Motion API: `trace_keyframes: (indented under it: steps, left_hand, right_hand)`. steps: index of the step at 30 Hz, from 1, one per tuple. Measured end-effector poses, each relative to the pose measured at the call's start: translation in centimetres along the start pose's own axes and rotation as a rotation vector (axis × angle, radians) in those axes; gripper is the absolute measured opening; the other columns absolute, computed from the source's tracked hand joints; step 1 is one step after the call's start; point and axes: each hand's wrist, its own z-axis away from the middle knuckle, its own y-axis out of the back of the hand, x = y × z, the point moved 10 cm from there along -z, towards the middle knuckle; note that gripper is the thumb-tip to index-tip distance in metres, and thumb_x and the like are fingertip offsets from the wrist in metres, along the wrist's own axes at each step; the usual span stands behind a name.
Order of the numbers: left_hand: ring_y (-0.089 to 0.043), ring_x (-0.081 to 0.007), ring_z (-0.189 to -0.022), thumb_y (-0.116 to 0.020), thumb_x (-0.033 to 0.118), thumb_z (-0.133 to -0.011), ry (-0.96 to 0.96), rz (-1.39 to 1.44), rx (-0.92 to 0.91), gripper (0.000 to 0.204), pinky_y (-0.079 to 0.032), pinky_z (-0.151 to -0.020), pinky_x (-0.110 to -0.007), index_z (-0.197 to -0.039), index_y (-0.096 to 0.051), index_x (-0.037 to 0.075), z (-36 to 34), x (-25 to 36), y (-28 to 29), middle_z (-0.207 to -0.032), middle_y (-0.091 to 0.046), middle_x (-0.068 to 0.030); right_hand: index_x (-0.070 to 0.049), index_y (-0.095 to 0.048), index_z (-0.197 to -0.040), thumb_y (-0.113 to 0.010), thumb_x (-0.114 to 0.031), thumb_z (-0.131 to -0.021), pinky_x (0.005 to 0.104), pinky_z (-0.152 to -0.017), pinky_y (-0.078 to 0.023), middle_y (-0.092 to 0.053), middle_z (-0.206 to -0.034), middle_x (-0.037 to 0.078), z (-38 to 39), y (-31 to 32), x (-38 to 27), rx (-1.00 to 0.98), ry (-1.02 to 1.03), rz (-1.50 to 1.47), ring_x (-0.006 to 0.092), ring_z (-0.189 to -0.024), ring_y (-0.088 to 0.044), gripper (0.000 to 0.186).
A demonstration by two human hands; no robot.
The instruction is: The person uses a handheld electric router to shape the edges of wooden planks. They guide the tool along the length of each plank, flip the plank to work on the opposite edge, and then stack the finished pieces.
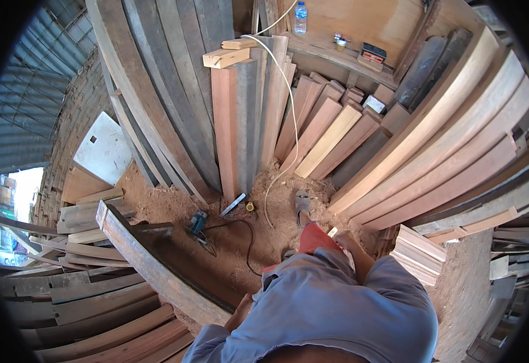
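My right hand (344, 240) is low beside my red shorts (314, 238), with a small pale piece (333, 232) at its fingertips; what that is I cannot make out. On the other side, my left hand (240, 310) is next to the near end of a long weathered timber (155, 266). Its fingers are mostly hidden by my sleeve and the wood's edge. On the sawdust ahead lie a teal power tool (198, 222) with a dark cord (251, 236), a whitish flat bar (233, 204) and a yellow-and-black round item (250, 206).
Upright reddish boards (224, 127) and grey planks (173, 78) lean ahead, with more long boards (421, 139) at right. A pale cable (294, 115) hangs to the floor. Stacked timber (107, 308) fills the lower left. A water bottle (300, 18) stands on a ledge.
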Motion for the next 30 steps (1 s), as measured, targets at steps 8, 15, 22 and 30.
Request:
trace_keyframes:
  steps: [8, 15, 22, 30]
  left_hand:
    - [-0.066, -0.0148, -0.067, -0.057, 0.034, -0.104, -0.074, 0.423, 0.173, 0.034, -0.051, -0.056, -0.031, -0.111, -0.065, 0.002, -3.7, 17.8, 8.5, -0.085, -0.068, -0.0064]
    - [-0.068, -0.0138, -0.078, -0.056, 0.041, -0.105, -0.328, 0.865, 0.165, 0.042, -0.051, -0.063, -0.027, -0.125, -0.059, 0.005, -5.2, 35.9, 14.1, -0.096, -0.069, -0.005]
    - [-0.069, -0.0171, -0.079, -0.056, 0.037, -0.104, -0.035, 0.772, 0.185, 0.042, -0.051, -0.064, -0.029, -0.132, -0.059, 0.005, -5.7, 33.6, 10.8, -0.106, -0.072, -0.0095]
    - [-0.067, -0.0161, -0.079, -0.054, 0.03, -0.103, 0.194, 0.875, 0.107, 0.037, -0.051, -0.065, -0.029, -0.125, -0.062, 0.001, -4.0, 27.5, 5.9, -0.101, -0.069, -0.0094]
  right_hand:
    - [-0.005, -0.074, -0.089, -0.066, -0.03, -0.084, 0.0479, -0.082, -0.058, -0.075, -0.1, 0.019, -12.2, 20.2, -3.1, 0.327, -0.246, -0.527, 0.034, -0.096, -0.072, 0.026]
    - [0.0, -0.055, -0.131, -0.066, -0.029, -0.089, 0.0498, -0.097, -0.054, -0.068, -0.118, 0.029, -23.2, 38.8, -1.5, 0.347, -0.319, -0.319, 0.0442, -0.112, -0.066, 0.052]
    - [-0.001, -0.046, -0.143, -0.073, -0.027, -0.09, 0.0501, -0.103, -0.051, -0.064, -0.129, 0.028, -33.7, 53.4, 1.6, 0.408, -0.354, -0.186, 0.0449, -0.121, -0.061, 0.064]
    - [0.005, -0.039, -0.142, -0.073, -0.024, -0.085, 0.0514, -0.106, -0.048, -0.061, -0.129, 0.034, -43.2, 56.3, 7.3, 0.394, -0.309, -0.114, 0.0469, -0.125, -0.058, 0.073]
